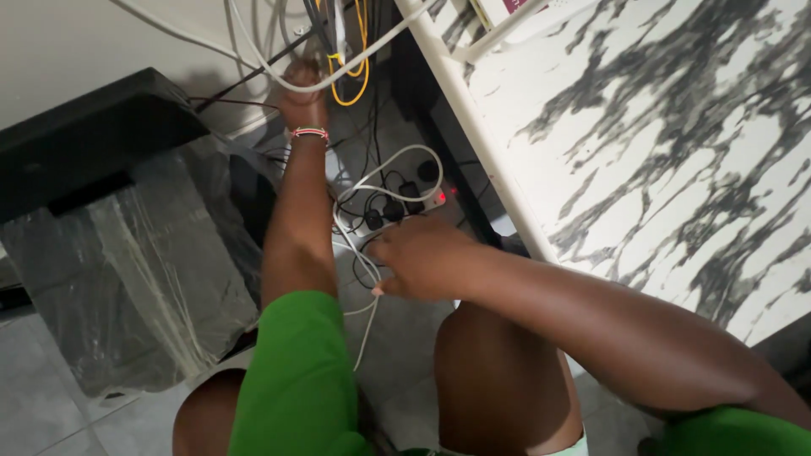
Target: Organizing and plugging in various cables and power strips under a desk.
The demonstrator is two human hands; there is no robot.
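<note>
My left hand [302, 91] reaches far forward and is closed around a white cable [253, 59] near a bundle of yellow cables [361, 72] by the wall. A beaded bracelet [310, 133] sits on that wrist. My right hand [421, 257] hovers low over the floor, its fingers pinching a thin white cable [365, 312] that loops down from a power strip [405, 207]. Several black plugs sit in the strip, and a red light glows at its right end.
A black box wrapped in clear plastic [127, 253] stands at the left on the grey tiled floor [51, 397]. A white marbled panel with a white edge [659, 152] fills the right. My bare knees are at the bottom.
</note>
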